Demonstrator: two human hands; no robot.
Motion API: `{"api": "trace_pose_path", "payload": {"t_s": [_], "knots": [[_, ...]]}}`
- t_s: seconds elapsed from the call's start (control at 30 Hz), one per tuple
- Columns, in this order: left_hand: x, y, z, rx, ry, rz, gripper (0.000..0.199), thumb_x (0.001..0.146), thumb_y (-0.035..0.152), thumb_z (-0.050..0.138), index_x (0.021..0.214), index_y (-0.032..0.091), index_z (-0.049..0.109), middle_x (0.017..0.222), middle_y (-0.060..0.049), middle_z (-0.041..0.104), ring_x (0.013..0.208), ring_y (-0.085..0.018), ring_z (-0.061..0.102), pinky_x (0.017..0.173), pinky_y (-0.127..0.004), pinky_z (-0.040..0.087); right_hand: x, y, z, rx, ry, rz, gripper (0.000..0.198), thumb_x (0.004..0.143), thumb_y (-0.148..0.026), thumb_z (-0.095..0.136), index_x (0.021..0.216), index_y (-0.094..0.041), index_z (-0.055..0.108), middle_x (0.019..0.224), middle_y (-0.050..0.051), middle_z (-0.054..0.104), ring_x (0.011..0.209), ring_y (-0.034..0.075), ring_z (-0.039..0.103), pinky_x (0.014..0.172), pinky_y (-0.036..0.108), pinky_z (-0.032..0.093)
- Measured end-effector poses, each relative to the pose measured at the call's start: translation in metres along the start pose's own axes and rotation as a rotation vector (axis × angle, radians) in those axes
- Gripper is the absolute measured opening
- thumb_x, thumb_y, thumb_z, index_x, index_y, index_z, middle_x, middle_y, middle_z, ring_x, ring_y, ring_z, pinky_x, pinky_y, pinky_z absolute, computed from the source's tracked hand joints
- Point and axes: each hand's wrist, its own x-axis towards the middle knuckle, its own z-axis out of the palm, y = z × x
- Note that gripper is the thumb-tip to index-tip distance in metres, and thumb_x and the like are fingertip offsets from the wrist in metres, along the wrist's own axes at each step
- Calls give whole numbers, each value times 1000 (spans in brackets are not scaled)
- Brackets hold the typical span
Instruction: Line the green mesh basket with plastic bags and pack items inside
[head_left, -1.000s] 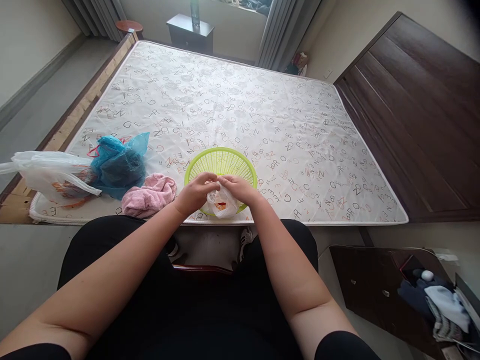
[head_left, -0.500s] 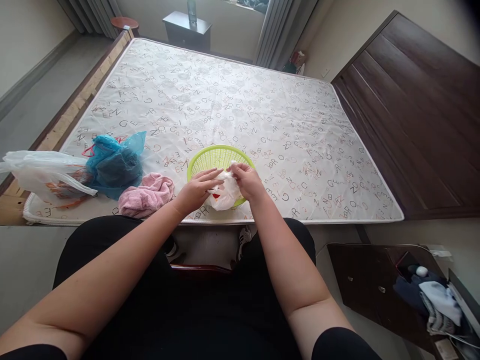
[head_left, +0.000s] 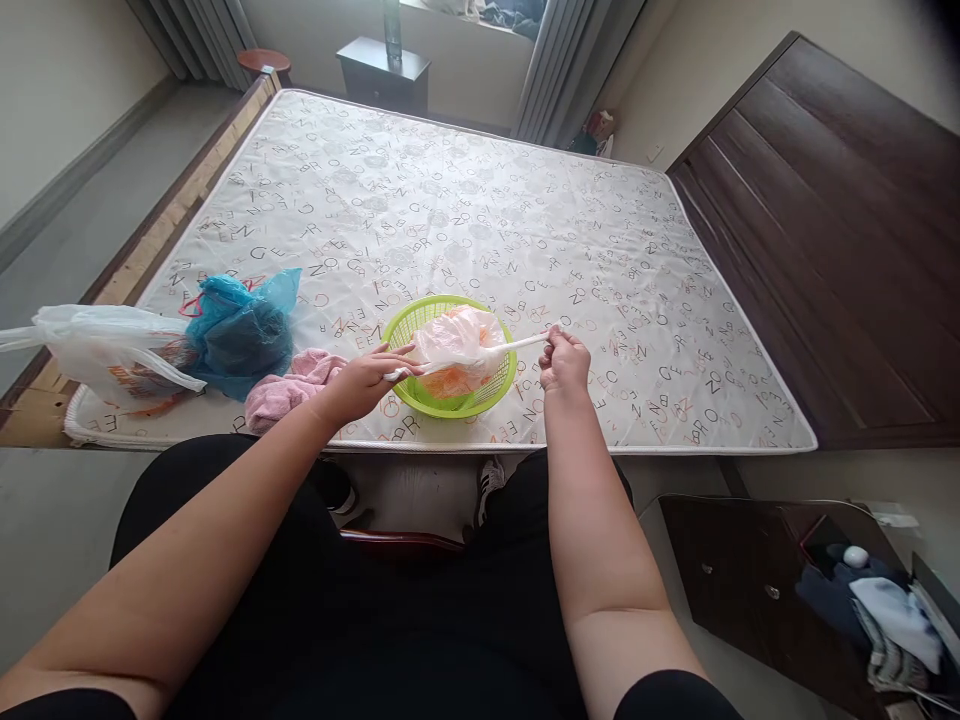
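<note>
A thin white plastic bag (head_left: pixel 459 342) with orange print rests in a green plastic basket (head_left: pixel 442 410) at the near edge of the mattress. My right hand (head_left: pixel 566 360) pinches one stretched, twisted handle of the bag, beyond the basket's right rim. On the other side, my left hand (head_left: pixel 371 380) grips the opposite handle close to the left rim. Both handles are drawn out sideways. What the bag contains cannot be made out.
A pink towel (head_left: pixel 289 390), a blue plastic bag (head_left: pixel 240 335) and a white carrier bag (head_left: pixel 120 350) lie left of the basket on the letter-patterned mattress (head_left: pixel 525 220). A dark nightstand (head_left: pixel 720 540) stands at right, near the headboard (head_left: pixel 832 240).
My hands have moved apart, the right one to the right and the left one to the left. The bag, bunched between them before, now sits in the basket with its handles stretched.
</note>
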Motion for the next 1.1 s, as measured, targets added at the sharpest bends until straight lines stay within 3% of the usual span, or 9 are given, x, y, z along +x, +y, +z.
{"api": "trace_pose_path", "payload": {"t_s": [0.1,0.2,0.33,0.47,0.63,0.77,0.83,0.93,1.1], "knots": [[-5,-6,-4,46,-2,-44,48,105,55,43,111,25,81,119,-5,79,139,-28,59,128,-52,30,0,3,-4,-38,14,-14,27,86,-35,79,79,-18,60,61,-9,51,44,2,39,38,13,32],[-9,-15,-3,103,7,-46,48,104,54,42,110,26,80,118,-5,80,133,-27,64,125,-52,34,-1,1,-5,-117,-100,-55,27,85,-38,79,81,-18,61,64,-7,56,47,3,46,41,13,39],[-10,-22,2,181,67,-33,43,104,46,42,108,23,79,119,-7,79,123,-25,68,121,-48,40,-7,-3,0,-154,-297,-122,37,82,-49,80,86,-19,59,80,-3,68,49,4,51,47,17,48],[-4,-19,9,232,45,-25,34,101,37,44,107,24,76,116,-5,80,114,-23,71,121,-48,37,-17,4,8,-309,-433,-219,42,83,-57,75,101,-21,63,102,2,70,59,6,58,55,20,52],[2,-15,14,273,27,-46,29,99,30,47,108,24,74,116,-4,80,111,-21,71,121,-49,35,-19,15,9,-665,-325,-541,54,90,-46,66,138,-23,55,137,12,60,75,13,63,74,33,58],[2,-16,16,277,43,-54,28,100,34,48,107,24,74,112,-4,80,107,-21,72,119,-49,36,-23,11,7,-850,-270,-771,40,98,-40,54,133,-21,61,137,15,60,72,14,60,82,39,57],[2,-17,17,281,58,-47,28,100,36,50,107,24,75,109,-4,80,104,-21,72,119,-49,36,-31,8,9,-927,-354,-833,34,100,-39,52,124,-20,66,128,13,65,72,16,61,82,39,57],[1,-19,18,300,83,-35,28,100,38,52,106,23,75,100,-4,80,96,-21,72,117,-48,37,-46,7,14,-1041,-596,-883,26,100,-39,57,114,-22,71,117,9,72,85,20,67,86,38,57],[1,-18,19,316,111,13,26,98,39,58,108,23,76,88,-3,75,88,-20,69,111,-46,42,-64,16,26,-1196,-873,-886,28,96,-33,67,123,-25,71,134,8,67,113,24,69,94,39,57]]}}
